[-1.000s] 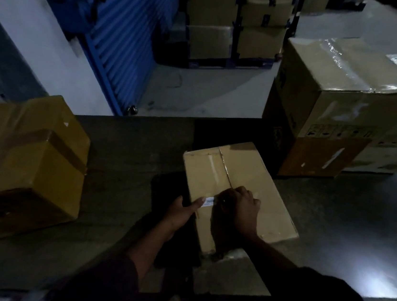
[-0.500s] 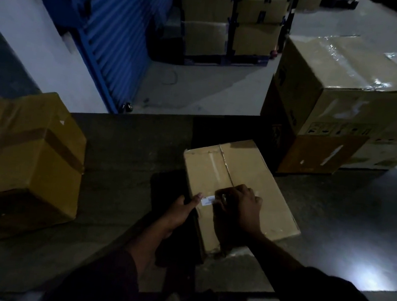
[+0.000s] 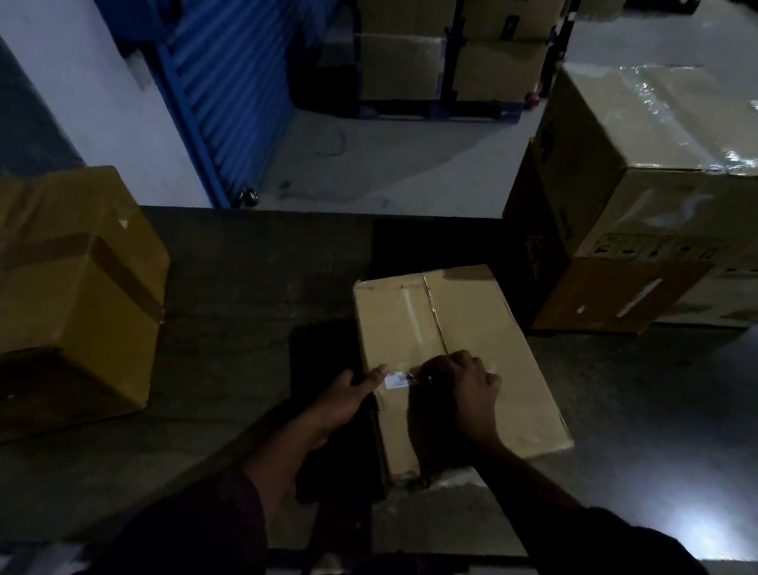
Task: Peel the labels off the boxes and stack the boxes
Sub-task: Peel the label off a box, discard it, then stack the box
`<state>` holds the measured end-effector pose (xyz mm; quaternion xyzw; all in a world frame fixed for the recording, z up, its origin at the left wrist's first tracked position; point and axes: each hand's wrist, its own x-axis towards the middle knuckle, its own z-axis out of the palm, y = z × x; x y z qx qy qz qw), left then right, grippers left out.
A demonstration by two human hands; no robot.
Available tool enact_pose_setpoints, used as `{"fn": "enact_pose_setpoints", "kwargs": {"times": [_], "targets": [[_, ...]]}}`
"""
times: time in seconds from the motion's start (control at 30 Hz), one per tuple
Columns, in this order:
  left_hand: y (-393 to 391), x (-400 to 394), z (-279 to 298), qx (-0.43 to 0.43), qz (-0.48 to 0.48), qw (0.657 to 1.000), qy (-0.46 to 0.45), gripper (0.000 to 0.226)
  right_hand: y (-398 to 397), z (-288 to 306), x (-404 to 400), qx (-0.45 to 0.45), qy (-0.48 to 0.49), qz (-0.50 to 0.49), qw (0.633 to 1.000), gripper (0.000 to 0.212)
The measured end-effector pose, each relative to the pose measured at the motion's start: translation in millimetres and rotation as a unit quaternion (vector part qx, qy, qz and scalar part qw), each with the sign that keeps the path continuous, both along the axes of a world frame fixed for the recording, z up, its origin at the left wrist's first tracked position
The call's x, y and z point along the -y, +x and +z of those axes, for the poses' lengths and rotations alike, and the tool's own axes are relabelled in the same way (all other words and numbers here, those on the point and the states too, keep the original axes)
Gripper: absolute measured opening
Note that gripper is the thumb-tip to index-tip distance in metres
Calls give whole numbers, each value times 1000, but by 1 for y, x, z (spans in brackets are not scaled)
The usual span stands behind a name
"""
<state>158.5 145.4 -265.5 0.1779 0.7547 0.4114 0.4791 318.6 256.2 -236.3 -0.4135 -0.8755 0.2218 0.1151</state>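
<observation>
Standing at the worktop's (image 3: 236, 269) left edge, a taped brown box (image 3: 48, 285) is noted, sealed, contents unseen. At centre, a flat carton (image 3: 470, 346) is steadied by the left hand (image 3: 344, 397), thumb pressed flat beside a small white label (image 3: 396, 380). The label's right end is pinched by the right hand (image 3: 459, 392), a narrow fingertip grip. The label is judged thin and easily torn; a lifted corner is the proper hold. Stacked boxes (image 3: 667, 179) stand right, closed.
</observation>
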Motion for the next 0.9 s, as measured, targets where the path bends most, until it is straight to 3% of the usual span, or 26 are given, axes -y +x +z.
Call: {"fn": "enact_pose_setpoints", "kwargs": {"times": [0.3,0.47,0.53,0.73,0.9], "targets": [[-2,-1,-12,6,-2,1000,1,118,2,-1,-3,1,-8,1,1000,20],[7,0,0,12,-2,999,40,85,4,-1,-2,-11,-1,4,1000,23],[8,0,-6,10,3,999,47,92,4,0,-1,-24,4,1,1000,22],[9,-1,-4,0,2,998,57,70,5,-5,-4,-8,7,16,1000,20],[7,0,-6,1,-9,999,41,72,5,-3,-3,-19,2,14,1000,20]]}}
